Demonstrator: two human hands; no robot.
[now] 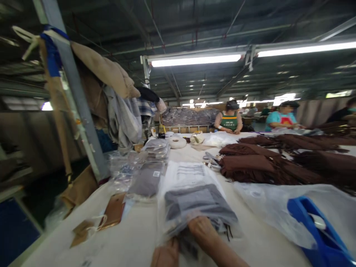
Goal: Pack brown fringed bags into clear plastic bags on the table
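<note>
A folded grey garment (191,202) with dark cords at its near right corner lies in a clear plastic bag (190,168) with printed lines on its far part. At the bag's near left edge, my left hand (167,254) is closed on the plastic, its fingers partly out of sight. My right hand (201,228) is curled at the near edge of the garment, with the fingertips hidden by cloth and plastic. Some grey cloth shows between both hands, blurred. Left of the bag, bagged grey garments (147,178) lie on the table.
A phone (115,209) and a tan tag (82,233) lie at left. A blue tape dispenser (319,226) stands on plastic sheeting (264,196) at right. Brown garments (247,167) are piled behind it. A tape roll (177,142) lies farther back. Co-workers (229,120) stand across the table.
</note>
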